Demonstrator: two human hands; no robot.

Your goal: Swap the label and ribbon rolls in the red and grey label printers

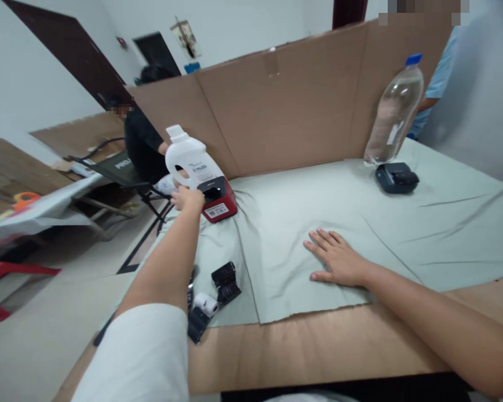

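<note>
My left hand [186, 197] reaches far left and is closed around the handle of a white detergent jug [189, 156], which stands tilted beside a small red and black label printer [218, 200]. Flat on the pale green cloth [360, 223] lies my right hand [337, 257], fingers stretched out, holding nothing. Near my left elbow lie several small black parts [226, 282] and a white paper roll [206, 303].
A clear plastic bottle with a blue cap [394, 111] stands at the back right beside a dark small printer [396, 177]. A cardboard wall [285, 100] rings the table's back. A person in black [141, 142] sits left; another in light blue [438, 84] stands right.
</note>
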